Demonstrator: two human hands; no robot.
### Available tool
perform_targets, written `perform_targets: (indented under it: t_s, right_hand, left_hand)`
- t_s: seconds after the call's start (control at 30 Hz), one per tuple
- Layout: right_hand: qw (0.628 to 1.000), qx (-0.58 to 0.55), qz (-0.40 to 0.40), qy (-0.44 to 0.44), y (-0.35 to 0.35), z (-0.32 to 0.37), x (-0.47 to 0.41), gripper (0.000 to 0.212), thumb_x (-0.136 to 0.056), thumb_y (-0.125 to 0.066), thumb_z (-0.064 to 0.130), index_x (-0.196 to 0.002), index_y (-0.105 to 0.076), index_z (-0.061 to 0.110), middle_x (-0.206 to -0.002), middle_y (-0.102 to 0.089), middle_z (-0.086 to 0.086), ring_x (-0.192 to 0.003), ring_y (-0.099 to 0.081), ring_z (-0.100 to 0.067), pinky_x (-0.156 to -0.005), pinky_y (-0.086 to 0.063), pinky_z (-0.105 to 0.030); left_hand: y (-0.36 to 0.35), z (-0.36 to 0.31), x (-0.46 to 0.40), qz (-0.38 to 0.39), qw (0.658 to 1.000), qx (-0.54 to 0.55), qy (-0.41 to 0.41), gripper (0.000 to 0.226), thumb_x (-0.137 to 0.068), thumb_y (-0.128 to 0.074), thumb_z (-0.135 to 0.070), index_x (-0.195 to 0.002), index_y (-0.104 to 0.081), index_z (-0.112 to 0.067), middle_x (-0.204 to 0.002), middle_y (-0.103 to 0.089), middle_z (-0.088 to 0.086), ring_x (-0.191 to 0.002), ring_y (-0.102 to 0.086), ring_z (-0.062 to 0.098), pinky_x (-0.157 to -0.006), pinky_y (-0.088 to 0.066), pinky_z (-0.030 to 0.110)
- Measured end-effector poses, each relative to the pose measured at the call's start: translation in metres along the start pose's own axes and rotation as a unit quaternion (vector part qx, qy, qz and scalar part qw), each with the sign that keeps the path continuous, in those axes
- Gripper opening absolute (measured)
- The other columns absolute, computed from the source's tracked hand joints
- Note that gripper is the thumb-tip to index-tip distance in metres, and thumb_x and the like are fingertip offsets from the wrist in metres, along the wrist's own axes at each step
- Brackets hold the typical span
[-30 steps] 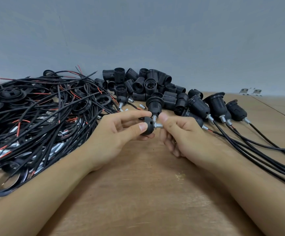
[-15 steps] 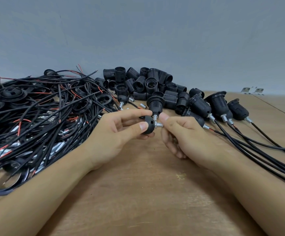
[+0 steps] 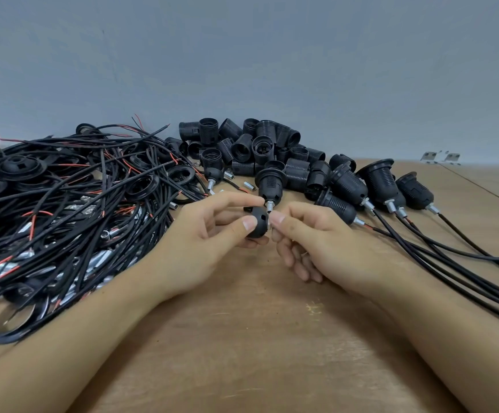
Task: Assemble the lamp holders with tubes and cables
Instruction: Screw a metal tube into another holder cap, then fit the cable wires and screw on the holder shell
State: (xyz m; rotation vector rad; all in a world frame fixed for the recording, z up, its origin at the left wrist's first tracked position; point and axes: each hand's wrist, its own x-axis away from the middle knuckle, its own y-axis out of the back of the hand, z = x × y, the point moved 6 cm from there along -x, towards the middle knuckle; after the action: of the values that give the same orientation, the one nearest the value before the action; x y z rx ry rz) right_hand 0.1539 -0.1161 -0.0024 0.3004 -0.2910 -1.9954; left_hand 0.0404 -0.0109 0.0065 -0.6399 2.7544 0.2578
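I hold a black lamp-holder cap (image 3: 258, 222) just above the wooden table (image 3: 242, 338), pinched between the thumb and forefinger of my left hand (image 3: 209, 234) so its hole faces right. My right hand (image 3: 310, 236) meets it, fingertips closed on a short metal tube (image 3: 269, 225) at the cap's mouth; I judge I am threading the tube in, one hand steadying while the other turns. Just behind stands a holder (image 3: 270, 181) with its tube pointing down. Finished holders with cables (image 3: 382, 186) lie to my right, apart from the loose sockets (image 3: 260, 144) and the tangle of cables (image 3: 63, 204) at my left, keeping done from undone.
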Motion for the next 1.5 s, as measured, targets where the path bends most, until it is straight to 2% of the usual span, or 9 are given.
perform_targets:
  t_s: [0.17,0.37,0.47,0.53,0.63,0.87,1.03,1.17,1.5]
  right_hand:
    - [1.0,-0.011,-0.005,-0.027,0.0,-0.002,-0.001,0.053,-0.097,-0.039,0.061,-0.068,-0.06,0.023,-0.052,-0.058,-0.008,-0.037,-0.045,-0.017,-0.036,-0.031,-0.02]
    - [1.0,-0.012,-0.006,0.015,-0.001,0.0,-0.002,0.035,-0.102,-0.046,0.039,-0.077,-0.055,0.017,-0.056,-0.055,-0.001,-0.039,-0.046,-0.014,-0.034,-0.032,-0.022]
    - [0.999,-0.008,-0.05,0.015,0.006,-0.003,-0.004,0.038,-0.102,-0.045,0.039,-0.075,-0.057,0.015,-0.055,-0.054,-0.001,-0.04,-0.045,-0.014,-0.035,-0.032,-0.023]
    - [0.998,-0.01,-0.06,0.003,0.008,-0.006,-0.006,0.037,-0.102,-0.046,0.037,-0.078,-0.06,0.012,-0.057,-0.055,-0.002,-0.041,-0.045,-0.014,-0.035,-0.031,-0.024]
    - [0.998,-0.013,-0.056,-0.006,0.008,-0.007,-0.007,0.037,-0.101,-0.049,0.037,-0.08,-0.062,0.011,-0.057,-0.056,-0.002,-0.042,-0.046,-0.014,-0.035,-0.03,-0.023]
    - [0.997,-0.033,-0.062,-0.008,0.011,-0.008,-0.006,0.037,-0.1,-0.05,0.039,-0.079,-0.063,0.012,-0.057,-0.057,-0.003,-0.042,-0.047,-0.014,-0.035,-0.032,-0.023]
    - [0.992,-0.09,-0.09,0.019,0.022,-0.004,-0.004,0.038,-0.102,-0.05,0.035,-0.073,-0.064,0.014,-0.058,-0.056,-0.005,-0.042,-0.044,-0.016,-0.036,-0.031,-0.021]
    - [0.966,-0.231,-0.092,0.065,0.035,0.006,0.001,0.036,-0.088,-0.055,0.029,-0.056,-0.062,0.014,-0.048,-0.051,-0.007,-0.039,-0.04,-0.016,-0.042,-0.028,-0.019]
    - [0.95,-0.297,-0.054,0.077,0.036,0.009,0.001,0.032,-0.08,-0.058,0.022,-0.052,-0.055,0.005,-0.043,-0.041,-0.009,-0.037,-0.033,-0.013,-0.044,-0.027,-0.017]
  left_hand:
    - [-0.001,-0.005,0.001,-0.005,0.998,-0.047,-0.039,0.035,-0.082,-0.065,-0.015,-0.116,-0.064,-0.009,-0.115,-0.069,0.008,-0.102,-0.069,0.016,-0.085,-0.056,0.025]
    - [0.003,-0.009,0.003,-0.01,0.989,-0.139,-0.047,0.026,-0.092,-0.067,-0.025,-0.116,-0.064,-0.016,-0.109,-0.073,-0.003,-0.101,-0.07,0.013,-0.086,-0.057,0.028]
    - [0.038,-0.027,0.001,-0.154,0.846,-0.497,-0.116,0.026,-0.096,-0.054,-0.042,-0.108,-0.069,-0.024,-0.106,-0.072,-0.006,-0.098,-0.066,0.022,-0.084,-0.053,0.044]
    - [0.08,-0.028,-0.002,-0.261,0.736,-0.625,-0.011,0.029,-0.097,-0.055,-0.035,-0.114,-0.069,-0.016,-0.115,-0.068,0.012,-0.107,-0.057,0.04,-0.089,-0.047,0.05]
    - [0.129,-0.011,0.005,-0.288,0.665,-0.662,0.189,0.035,-0.095,-0.058,-0.027,-0.123,-0.064,-0.009,-0.125,-0.058,0.023,-0.115,-0.05,0.047,-0.093,-0.041,0.052]
    - [0.141,-0.013,0.01,-0.343,0.707,-0.591,0.185,0.022,-0.096,-0.062,-0.027,-0.113,-0.073,-0.02,-0.112,-0.065,0.019,-0.104,-0.059,0.045,-0.08,-0.045,0.045]
    - [0.12,-0.051,0.011,-0.314,0.787,-0.51,-0.149,0.029,-0.096,-0.064,-0.031,-0.119,-0.073,-0.016,-0.089,-0.061,0.007,-0.082,-0.056,0.026,-0.076,-0.041,0.029]
    - [0.078,-0.07,0.017,-0.228,0.785,-0.464,-0.34,0.035,-0.097,-0.066,-0.026,-0.129,-0.06,-0.012,-0.081,-0.056,0.007,-0.063,-0.047,0.022,-0.062,-0.039,0.026]
    - [0.052,-0.059,0.016,-0.141,0.788,-0.493,-0.341,0.027,-0.091,-0.069,-0.015,-0.118,-0.071,-0.012,-0.073,-0.058,0.004,-0.056,-0.05,0.023,-0.048,-0.045,0.034]
